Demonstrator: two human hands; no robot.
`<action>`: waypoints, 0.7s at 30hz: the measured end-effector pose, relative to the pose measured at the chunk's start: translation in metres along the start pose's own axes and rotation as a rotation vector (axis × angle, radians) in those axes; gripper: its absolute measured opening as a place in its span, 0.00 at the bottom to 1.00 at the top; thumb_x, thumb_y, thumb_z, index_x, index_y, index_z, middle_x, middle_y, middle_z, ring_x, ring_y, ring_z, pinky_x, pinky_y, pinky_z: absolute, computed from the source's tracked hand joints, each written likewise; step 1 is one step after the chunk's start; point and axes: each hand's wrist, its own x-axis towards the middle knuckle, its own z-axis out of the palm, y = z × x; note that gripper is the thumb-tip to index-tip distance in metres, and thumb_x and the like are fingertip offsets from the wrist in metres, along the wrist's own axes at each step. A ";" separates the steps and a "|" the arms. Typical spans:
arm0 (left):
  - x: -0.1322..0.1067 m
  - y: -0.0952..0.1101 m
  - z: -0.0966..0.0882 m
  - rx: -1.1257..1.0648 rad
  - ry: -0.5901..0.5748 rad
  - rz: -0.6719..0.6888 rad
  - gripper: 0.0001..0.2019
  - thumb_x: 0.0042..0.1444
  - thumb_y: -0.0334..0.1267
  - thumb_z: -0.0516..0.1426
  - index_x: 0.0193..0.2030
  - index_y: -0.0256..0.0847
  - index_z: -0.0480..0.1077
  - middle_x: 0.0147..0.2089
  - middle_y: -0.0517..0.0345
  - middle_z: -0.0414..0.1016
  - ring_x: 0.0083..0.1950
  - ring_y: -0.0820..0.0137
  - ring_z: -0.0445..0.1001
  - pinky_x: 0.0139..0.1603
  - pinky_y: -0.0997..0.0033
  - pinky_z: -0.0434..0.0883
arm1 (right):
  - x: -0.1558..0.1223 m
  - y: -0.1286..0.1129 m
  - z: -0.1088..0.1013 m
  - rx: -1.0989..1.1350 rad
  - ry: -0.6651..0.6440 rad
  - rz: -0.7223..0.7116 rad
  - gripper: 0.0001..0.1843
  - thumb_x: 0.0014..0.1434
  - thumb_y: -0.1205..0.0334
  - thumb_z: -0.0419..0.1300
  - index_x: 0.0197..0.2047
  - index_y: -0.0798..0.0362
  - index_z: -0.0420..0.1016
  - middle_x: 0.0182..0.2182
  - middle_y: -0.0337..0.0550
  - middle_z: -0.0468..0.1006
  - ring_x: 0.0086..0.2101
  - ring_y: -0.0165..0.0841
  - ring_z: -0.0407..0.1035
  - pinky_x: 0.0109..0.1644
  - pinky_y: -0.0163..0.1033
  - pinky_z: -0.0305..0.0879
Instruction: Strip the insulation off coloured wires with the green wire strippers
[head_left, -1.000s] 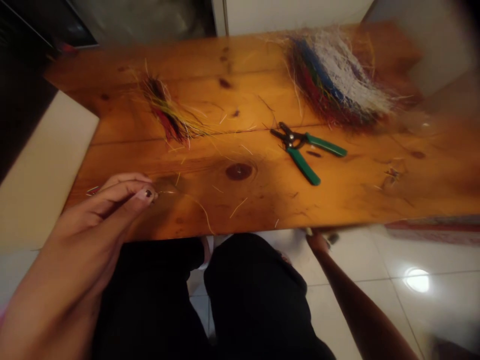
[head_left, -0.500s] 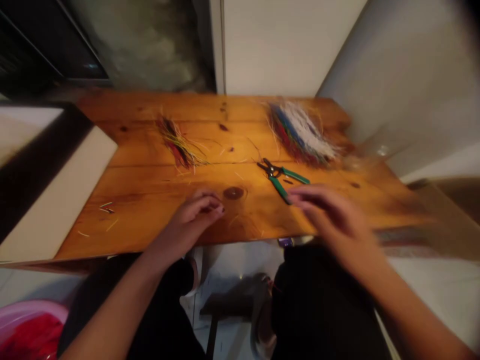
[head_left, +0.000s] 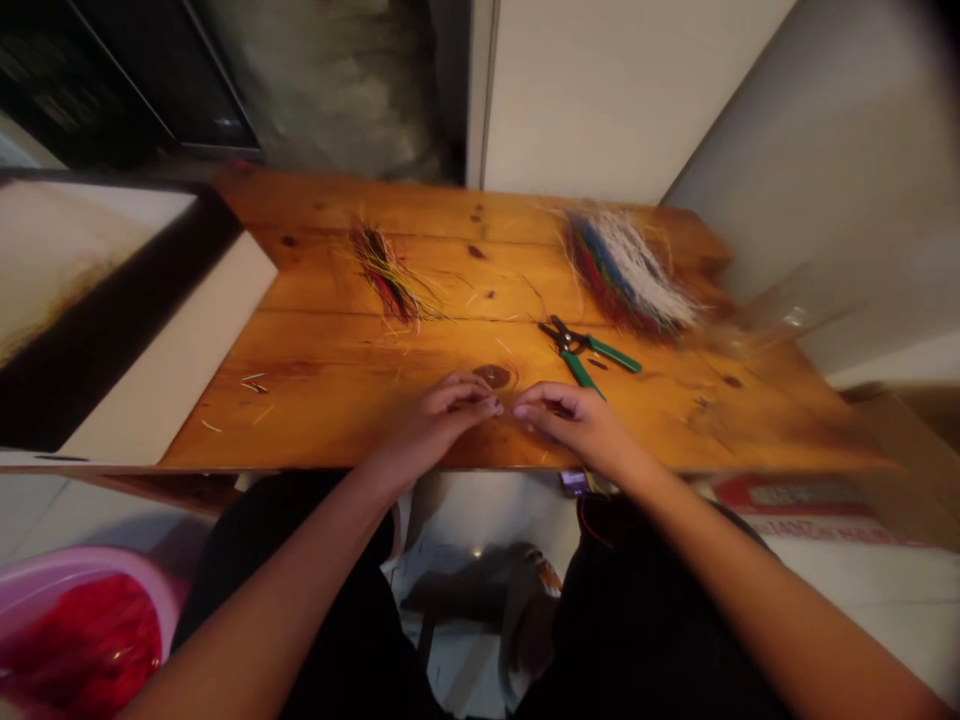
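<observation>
The left hand (head_left: 439, 420) and right hand (head_left: 570, 420) are meeting just inside the near edge of the counter (head_left: 337, 420), both curled, with their fingertips almost touching. They seem to be working on something fine held centrally over the person's lap, but I cannot tell whether a thin wire lies between the fingers, as nothing held shows clearly.

The wire strippers (head_left: 581, 350) are lying just beyond the right hand, apparently left there to be within easy reach. Farther back on the right, a large bundle of wires (head_left: 626, 270) is spreading in white, blue and red. A smaller bundle of wires (head_left: 386, 285) in red, yellow and dark colours is lying well apart on the far left, perhaps kept separate as a sorted lot. A few short wire offcuts (head_left: 253, 383) are lying loose toward the left.

Compared with the earlier frame, the right hand is no longer blurred over the strippers. It has moved left, closing the wide gap between the hands, while the strippers are staying in the same spot on the counter.
</observation>
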 end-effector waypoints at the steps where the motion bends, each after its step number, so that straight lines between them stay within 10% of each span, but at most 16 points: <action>1: 0.001 0.000 0.001 0.005 -0.009 0.007 0.08 0.52 0.41 0.56 0.31 0.40 0.72 0.40 0.55 0.72 0.46 0.69 0.71 0.48 0.65 0.67 | -0.001 0.000 -0.001 -0.012 0.001 0.001 0.12 0.53 0.53 0.60 0.33 0.54 0.74 0.20 0.33 0.66 0.20 0.23 0.55 0.24 0.32 0.50; 12: -0.008 0.005 0.017 0.486 0.276 0.578 0.04 0.54 0.37 0.56 0.37 0.43 0.70 0.42 0.55 0.67 0.46 0.70 0.67 0.47 0.65 0.67 | -0.010 0.002 -0.003 0.278 -0.016 0.142 0.10 0.51 0.56 0.62 0.28 0.55 0.71 0.21 0.34 0.66 0.21 0.21 0.54 0.23 0.30 0.47; 21: -0.007 0.001 0.024 0.642 0.355 0.718 0.05 0.51 0.41 0.59 0.36 0.47 0.71 0.40 0.57 0.68 0.42 0.70 0.68 0.44 0.64 0.67 | -0.016 0.009 -0.010 0.585 -0.123 0.254 0.09 0.50 0.58 0.64 0.28 0.55 0.70 0.21 0.34 0.67 0.19 0.21 0.58 0.21 0.28 0.50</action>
